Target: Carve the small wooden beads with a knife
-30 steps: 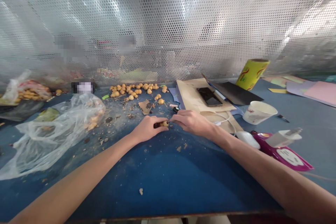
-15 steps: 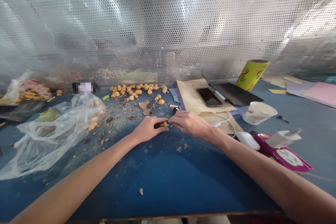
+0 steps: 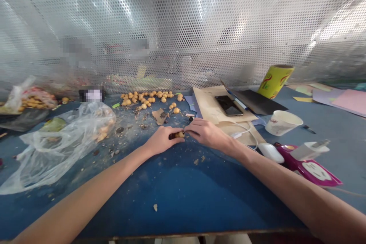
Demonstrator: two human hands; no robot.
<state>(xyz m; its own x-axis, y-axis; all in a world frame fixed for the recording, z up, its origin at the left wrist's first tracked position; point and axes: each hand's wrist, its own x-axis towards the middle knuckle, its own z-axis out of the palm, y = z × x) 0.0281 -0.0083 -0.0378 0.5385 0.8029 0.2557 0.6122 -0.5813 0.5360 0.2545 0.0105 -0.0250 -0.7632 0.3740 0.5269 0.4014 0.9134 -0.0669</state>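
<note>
My left hand (image 3: 162, 140) is closed, pinching a small round tan fruit (image 3: 181, 134) between thumb and fingers. Something dark brown shows in the gap behind the fruit. My right hand (image 3: 204, 131) is closed with its fingertips right beside the fruit. It grips a slim dark tool (image 3: 191, 119), whose black end pokes out above the knuckles; most of it is hidden. Beyond my hands lie a single tan fruit (image 3: 176, 110) and a torn brown scrap (image 3: 159, 116). More of the same round tan fruits (image 3: 144, 99) form a loose row along the back of the table.
On the left lie a clear plastic bag (image 3: 57, 152) and a bag of fruits (image 3: 36, 101). To the right are a phone (image 3: 228, 105) on brown paper, a paper cup (image 3: 283, 124), a yellow roll (image 3: 276, 81), a white charger (image 3: 309, 151) and a magenta power strip (image 3: 334, 179). A perforated metal screen (image 3: 183, 26) stands behind.
Almost nothing differs. The whole view has shifted very slightly, and both hands keep the same hold close together, with the fruit between them.
</note>
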